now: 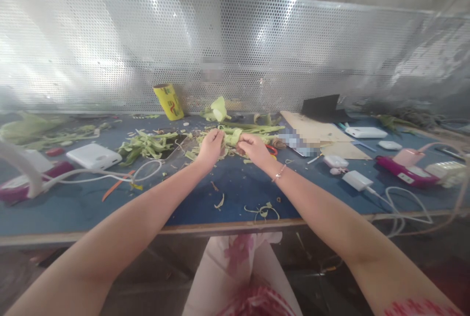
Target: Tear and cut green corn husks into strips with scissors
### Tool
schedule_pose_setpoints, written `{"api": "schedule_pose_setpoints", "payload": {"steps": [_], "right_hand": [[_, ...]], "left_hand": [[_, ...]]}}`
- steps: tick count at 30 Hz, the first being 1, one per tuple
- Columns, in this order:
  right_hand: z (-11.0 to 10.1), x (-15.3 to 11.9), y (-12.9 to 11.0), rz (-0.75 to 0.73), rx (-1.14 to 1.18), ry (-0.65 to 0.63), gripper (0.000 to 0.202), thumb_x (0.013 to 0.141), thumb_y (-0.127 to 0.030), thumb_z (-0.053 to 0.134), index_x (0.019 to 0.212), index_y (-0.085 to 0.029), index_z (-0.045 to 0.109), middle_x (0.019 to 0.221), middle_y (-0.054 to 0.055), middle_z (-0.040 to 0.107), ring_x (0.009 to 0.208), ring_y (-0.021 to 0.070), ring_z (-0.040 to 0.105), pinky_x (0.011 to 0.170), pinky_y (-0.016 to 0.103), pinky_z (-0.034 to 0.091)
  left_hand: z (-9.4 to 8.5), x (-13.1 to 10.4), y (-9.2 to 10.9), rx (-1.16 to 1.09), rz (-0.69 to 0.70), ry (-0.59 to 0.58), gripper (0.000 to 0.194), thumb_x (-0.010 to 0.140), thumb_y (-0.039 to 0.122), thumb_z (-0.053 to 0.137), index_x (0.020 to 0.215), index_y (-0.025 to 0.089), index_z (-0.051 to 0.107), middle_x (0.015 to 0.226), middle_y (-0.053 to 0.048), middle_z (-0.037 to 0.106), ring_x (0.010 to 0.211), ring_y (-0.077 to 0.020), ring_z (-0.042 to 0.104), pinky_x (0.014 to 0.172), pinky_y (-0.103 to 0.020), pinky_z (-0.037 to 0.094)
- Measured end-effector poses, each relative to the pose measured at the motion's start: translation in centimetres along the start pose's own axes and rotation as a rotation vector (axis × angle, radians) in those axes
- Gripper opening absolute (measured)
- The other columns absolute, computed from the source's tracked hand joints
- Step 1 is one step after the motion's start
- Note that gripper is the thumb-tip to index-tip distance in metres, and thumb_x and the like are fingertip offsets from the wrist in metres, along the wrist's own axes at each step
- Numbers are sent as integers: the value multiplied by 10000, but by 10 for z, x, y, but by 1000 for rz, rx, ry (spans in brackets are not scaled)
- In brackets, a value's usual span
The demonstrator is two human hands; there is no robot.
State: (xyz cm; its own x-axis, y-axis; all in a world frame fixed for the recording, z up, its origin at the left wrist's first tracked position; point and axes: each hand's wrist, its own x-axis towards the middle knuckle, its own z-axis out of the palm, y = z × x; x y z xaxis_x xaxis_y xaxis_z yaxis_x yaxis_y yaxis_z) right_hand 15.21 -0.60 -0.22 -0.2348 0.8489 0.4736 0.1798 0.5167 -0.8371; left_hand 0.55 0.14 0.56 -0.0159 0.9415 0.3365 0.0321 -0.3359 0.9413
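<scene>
Between my two hands lies a pale green strip of plant material, pinched at both ends over a heap of green stalks. My left hand has its fingers closed on the left end. On the right end, my right hand is closed too, thumb on top. Long green stalks lie just behind the hands. A pile of cut green stems rests to the left. Orange scissor handles show partly beside my right hand.
Blue table with scattered peelings. A yellow roll stands at the back by a perforated metal screen. White power bank and cables sit left; cardboard, a phone, a white charger and a purple power strip right.
</scene>
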Motion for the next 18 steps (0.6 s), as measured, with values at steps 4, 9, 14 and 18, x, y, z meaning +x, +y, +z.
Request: {"api": "schedule_pose_setpoints", "payload": {"steps": [4,9,14,18], "right_hand": [[-1,-1,-2,-7,19,6,103,635,-173,431,537,-191,457,492,-38,444,494,101,413,516,239,353],[-2,-3,-4,33,9,-41,108,676,-184,443,574,-190,477,550,-22,496,548,116,492,557,246,408],[2,-4,-4,27,-60,-92,214,796,-333,492,632,-195,478,603,-6,543,579,133,531,596,274,444],[4,-4,-5,-44,-101,-93,259,839,-354,469,635,-195,471,605,-8,550,569,125,519,600,268,428]], "left_hand": [[0,0,3,-103,-24,-16,257,825,313,490,642,197,350,470,92,242,353,-40,247,365,-171,203],[-4,2,3,-156,0,-71,289,827,338,509,642,201,334,450,104,228,325,-33,227,346,-170,175],[-3,0,3,-163,-25,-88,256,840,302,489,648,195,359,433,103,257,314,-33,244,343,-170,186],[-1,-2,4,-237,-74,-113,248,848,275,468,644,195,354,402,102,267,299,-39,243,336,-173,185]]}}
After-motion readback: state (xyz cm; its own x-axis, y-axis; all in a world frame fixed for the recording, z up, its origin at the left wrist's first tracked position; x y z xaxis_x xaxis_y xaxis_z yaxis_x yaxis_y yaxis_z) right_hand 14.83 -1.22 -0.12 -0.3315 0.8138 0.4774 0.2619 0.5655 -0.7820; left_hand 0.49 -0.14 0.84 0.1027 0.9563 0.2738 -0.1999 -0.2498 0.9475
